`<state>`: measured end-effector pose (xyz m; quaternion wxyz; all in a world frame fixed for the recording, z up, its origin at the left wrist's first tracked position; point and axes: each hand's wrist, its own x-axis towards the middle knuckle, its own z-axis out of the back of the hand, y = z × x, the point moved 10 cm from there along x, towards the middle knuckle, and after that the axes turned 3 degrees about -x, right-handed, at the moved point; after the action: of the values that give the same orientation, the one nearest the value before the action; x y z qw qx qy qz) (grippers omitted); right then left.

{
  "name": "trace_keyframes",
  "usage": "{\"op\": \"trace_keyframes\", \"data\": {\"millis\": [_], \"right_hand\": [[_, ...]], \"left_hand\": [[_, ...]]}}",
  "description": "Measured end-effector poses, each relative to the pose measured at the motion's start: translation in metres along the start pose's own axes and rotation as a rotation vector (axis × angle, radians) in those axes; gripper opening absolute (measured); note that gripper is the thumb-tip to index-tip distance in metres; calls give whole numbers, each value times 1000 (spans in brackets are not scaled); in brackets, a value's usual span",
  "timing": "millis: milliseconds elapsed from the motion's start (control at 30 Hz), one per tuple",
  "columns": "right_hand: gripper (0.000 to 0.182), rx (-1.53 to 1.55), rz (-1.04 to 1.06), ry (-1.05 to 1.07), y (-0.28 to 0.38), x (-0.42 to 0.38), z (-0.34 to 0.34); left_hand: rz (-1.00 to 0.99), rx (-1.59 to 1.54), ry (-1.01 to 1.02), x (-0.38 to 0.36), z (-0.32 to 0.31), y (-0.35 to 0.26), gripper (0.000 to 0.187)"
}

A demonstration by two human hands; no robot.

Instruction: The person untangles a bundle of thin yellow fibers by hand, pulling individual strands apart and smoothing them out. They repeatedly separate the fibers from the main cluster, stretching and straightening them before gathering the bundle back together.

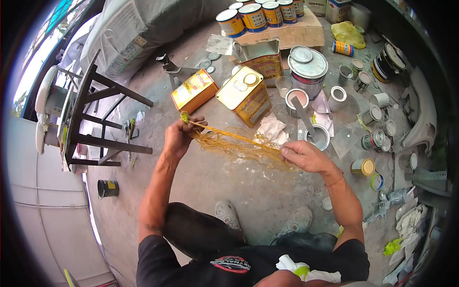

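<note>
A bundle of frayed orange-yellow strands (235, 145) stretches between my two hands above the concrete floor. My left hand (179, 137) is closed around one end, where a small yellow-green tuft (184, 116) sticks up past the fingers. At the other end, my right hand (307, 156) pinches the strands between thumb and fingers. Loose threads hang below the taut part. Just beyond the strands lie a crumpled whitish paper (271, 128) and a yellow rectangular thinner can (246, 95). An open can with a flat stirring stick (304, 115) in it is near my right hand.
Paint tins (253, 18) stand on a cardboard box (291, 34) at the back. Several open cans and cups, including a pink-filled can (293, 101), crowd the right. A dark metal stand (103, 95) is on the left, with a small black can (108, 188) below it.
</note>
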<state>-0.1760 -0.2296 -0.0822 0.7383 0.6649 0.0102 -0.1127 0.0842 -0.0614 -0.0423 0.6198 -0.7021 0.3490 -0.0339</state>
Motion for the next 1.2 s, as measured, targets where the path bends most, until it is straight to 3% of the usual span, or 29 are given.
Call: {"op": "trace_keyframes", "data": {"millis": [33,100,200,267,333,400,433,500,567,667,700,767,867,900,933,1000,1133,1200], "right_hand": [[35,-128,101,36,3,-3,-2],[35,-114,10,72,-9,-7,-8],[35,-195,-109,212,-10,-23,-19],[33,-327,-126,320,-28,-41,-19],[31,-365,-92,323,-62,-56,-3],[29,-582,-167,206,-99,-66,14],[29,-581,-160,223,-97,-62,7],[31,-993,-148,242,-83,-52,-1],[33,-906,-22,129,-15,-33,-13],[34,-627,342,-142,70,-9,-22],[34,-518,500,-235,87,-6,-23],[29,-316,331,-211,85,14,-28],[32,-117,458,-185,83,26,-47],[33,-110,184,41,64,33,-60],[33,-109,186,41,57,36,-61],[32,385,119,299,38,40,-84],[31,449,154,392,42,25,-81],[30,651,69,396,38,24,-82]], "left_hand": [[-1,1,-3,4,9,-4,19],[-11,-133,130,9,24,-19,7],[-83,-245,-125,21,77,-60,3],[-236,-375,-374,21,161,-99,3],[-233,-229,-346,7,192,-108,5],[-55,-45,-180,2,140,-75,11],[-86,68,-144,3,116,-65,13],[-243,407,45,-7,59,-72,19],[-288,505,243,-22,5,-66,26],[-78,629,595,-50,-47,-17,28],[-77,630,616,-57,-60,-10,28],[-11,629,797,-79,-89,12,28],[-46,698,825,-90,-104,19,26],[-145,792,828,-95,-112,10,25],[-146,794,827,-94,-112,9,25],[-281,904,883,-98,-119,7,20],[-338,1035,854,-99,-125,11,16],[-421,1001,872,-103,-133,6,15]]}}
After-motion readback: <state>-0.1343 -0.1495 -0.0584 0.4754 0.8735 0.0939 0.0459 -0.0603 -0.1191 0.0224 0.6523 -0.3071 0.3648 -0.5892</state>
